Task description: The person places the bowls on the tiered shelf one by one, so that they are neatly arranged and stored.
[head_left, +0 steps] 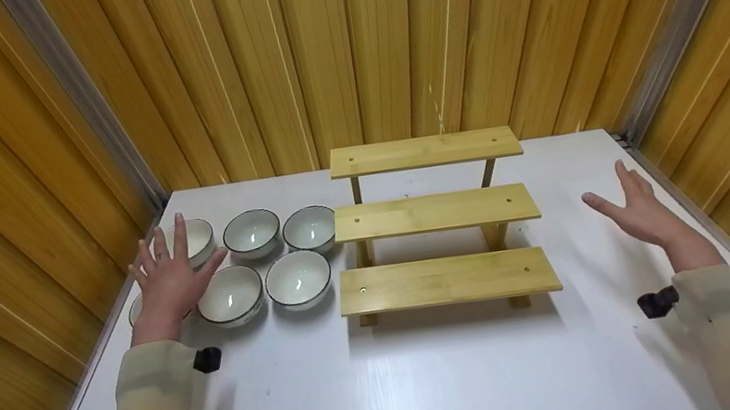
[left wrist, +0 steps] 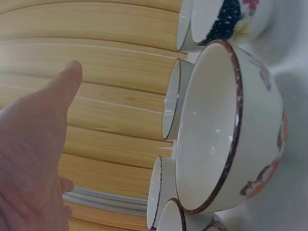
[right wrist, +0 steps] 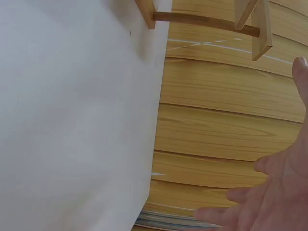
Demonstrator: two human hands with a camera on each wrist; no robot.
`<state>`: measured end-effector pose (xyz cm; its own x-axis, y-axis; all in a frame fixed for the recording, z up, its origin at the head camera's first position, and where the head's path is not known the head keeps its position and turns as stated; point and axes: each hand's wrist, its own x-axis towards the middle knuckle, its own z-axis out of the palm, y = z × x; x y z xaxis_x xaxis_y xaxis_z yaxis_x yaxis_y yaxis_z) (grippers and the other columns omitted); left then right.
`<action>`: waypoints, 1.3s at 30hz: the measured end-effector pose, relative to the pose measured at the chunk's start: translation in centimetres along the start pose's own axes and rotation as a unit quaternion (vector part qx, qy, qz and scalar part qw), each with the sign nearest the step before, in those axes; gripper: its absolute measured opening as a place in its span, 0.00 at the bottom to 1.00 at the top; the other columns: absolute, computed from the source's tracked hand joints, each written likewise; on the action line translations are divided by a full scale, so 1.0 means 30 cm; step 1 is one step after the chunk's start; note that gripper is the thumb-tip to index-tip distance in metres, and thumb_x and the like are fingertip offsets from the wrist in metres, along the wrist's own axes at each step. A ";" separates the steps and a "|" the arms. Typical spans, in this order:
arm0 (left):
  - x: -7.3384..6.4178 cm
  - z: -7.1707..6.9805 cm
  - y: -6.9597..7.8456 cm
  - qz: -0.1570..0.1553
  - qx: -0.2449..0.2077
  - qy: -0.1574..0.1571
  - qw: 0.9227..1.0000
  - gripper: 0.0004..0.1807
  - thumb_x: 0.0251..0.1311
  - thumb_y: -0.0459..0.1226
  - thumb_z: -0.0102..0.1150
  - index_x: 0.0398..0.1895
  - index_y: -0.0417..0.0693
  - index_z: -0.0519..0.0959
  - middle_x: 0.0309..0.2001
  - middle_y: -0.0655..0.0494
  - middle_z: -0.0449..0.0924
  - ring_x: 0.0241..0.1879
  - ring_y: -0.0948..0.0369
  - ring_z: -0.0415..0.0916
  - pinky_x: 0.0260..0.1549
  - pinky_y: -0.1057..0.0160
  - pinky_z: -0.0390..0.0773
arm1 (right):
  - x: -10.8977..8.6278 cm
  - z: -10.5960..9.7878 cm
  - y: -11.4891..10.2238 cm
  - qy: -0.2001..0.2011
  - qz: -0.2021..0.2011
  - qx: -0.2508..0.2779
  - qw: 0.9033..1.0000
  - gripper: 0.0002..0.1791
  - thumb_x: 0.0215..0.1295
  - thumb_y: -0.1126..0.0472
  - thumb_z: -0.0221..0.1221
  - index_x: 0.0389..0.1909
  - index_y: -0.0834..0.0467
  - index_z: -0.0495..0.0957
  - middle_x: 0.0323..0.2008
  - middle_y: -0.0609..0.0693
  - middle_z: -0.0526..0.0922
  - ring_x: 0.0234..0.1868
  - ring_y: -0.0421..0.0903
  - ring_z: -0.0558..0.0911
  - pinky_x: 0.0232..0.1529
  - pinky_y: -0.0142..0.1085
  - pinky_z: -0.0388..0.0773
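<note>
My left hand hovers over the bowls at the left with its fingers spread, holding nothing. Several white bowls with dark rims stand upright in two rows, among them a front bowl and a back bowl; the hand partly hides two at the left. In the left wrist view a large bowl shows coloured painting on its outside. Over the right side of the table, my right hand is held in the air, fingers extended and nothing in it. A three-step bamboo rack stands between the hands.
The white table bears the bowls and the rack. Wood-patterned panels enclose its back and sides, with grey metal posts at the corners. The rack's left edge stands close beside the nearest bowls.
</note>
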<state>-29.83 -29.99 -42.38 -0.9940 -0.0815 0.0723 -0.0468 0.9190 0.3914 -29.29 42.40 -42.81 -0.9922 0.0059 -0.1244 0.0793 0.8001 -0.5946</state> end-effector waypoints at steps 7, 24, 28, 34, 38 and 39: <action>-0.041 -0.022 -0.069 -0.086 -0.121 0.030 0.988 0.59 0.66 0.73 0.43 0.83 0.55 0.25 0.82 0.29 0.35 0.78 0.27 0.35 0.71 0.20 0.48 | -0.041 0.066 -0.016 -0.038 0.014 0.215 0.976 0.54 0.76 0.32 0.44 0.82 0.55 0.24 0.81 0.71 0.36 0.76 0.68 0.63 0.70 0.64 0.72; -0.197 0.049 -0.283 -0.307 -0.334 0.129 0.882 0.45 0.75 0.53 0.40 0.83 0.38 0.37 0.81 0.30 0.43 0.76 0.37 0.57 0.71 0.44 0.73 | -0.126 0.228 -0.047 -0.148 0.035 0.437 0.886 0.28 0.78 0.51 0.55 0.74 0.41 0.60 0.56 0.40 0.78 0.54 0.41 0.84 0.55 0.37 0.87; -0.210 0.072 -0.284 -0.335 -0.386 0.091 0.855 0.46 0.75 0.54 0.39 0.83 0.41 0.33 0.80 0.30 0.49 0.72 0.40 0.64 0.56 0.56 0.84 | -0.115 0.271 -0.048 -0.165 0.037 0.448 0.878 0.28 0.77 0.55 0.57 0.74 0.43 0.61 0.55 0.41 0.77 0.51 0.41 0.84 0.53 0.36 0.86; -0.206 0.110 -0.268 -0.325 -0.517 0.062 0.790 0.44 0.78 0.51 0.40 0.84 0.55 0.28 0.82 0.35 0.45 0.65 0.47 0.76 0.46 0.54 0.90 | -0.106 0.318 -0.041 -0.204 -0.009 0.500 0.841 0.23 0.79 0.65 0.51 0.69 0.45 0.66 0.55 0.43 0.80 0.49 0.40 0.85 0.50 0.33 0.87; -0.201 0.130 -0.260 -0.321 -0.569 0.066 0.755 0.41 0.79 0.46 0.39 0.84 0.60 0.29 0.84 0.43 0.36 0.71 0.48 0.69 0.46 0.56 0.90 | -0.100 0.332 -0.038 -0.208 -0.024 0.506 0.836 0.25 0.77 0.68 0.52 0.71 0.47 0.66 0.57 0.43 0.77 0.50 0.40 0.84 0.50 0.31 0.87; -0.201 0.135 -0.258 -0.320 -0.579 0.070 0.747 0.41 0.79 0.45 0.39 0.84 0.62 0.29 0.84 0.45 0.35 0.73 0.48 0.66 0.47 0.56 0.90 | -0.099 0.335 -0.037 -0.206 -0.024 0.506 0.837 0.25 0.77 0.68 0.52 0.71 0.47 0.67 0.57 0.43 0.77 0.51 0.39 0.84 0.49 0.30 0.87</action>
<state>-23.88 -35.05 -49.57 -0.7799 -0.4761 -0.4063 -0.3110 -0.2686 0.9117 -25.47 35.47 -49.76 -0.8958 -0.3859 -0.2205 0.2881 -0.1263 -0.9492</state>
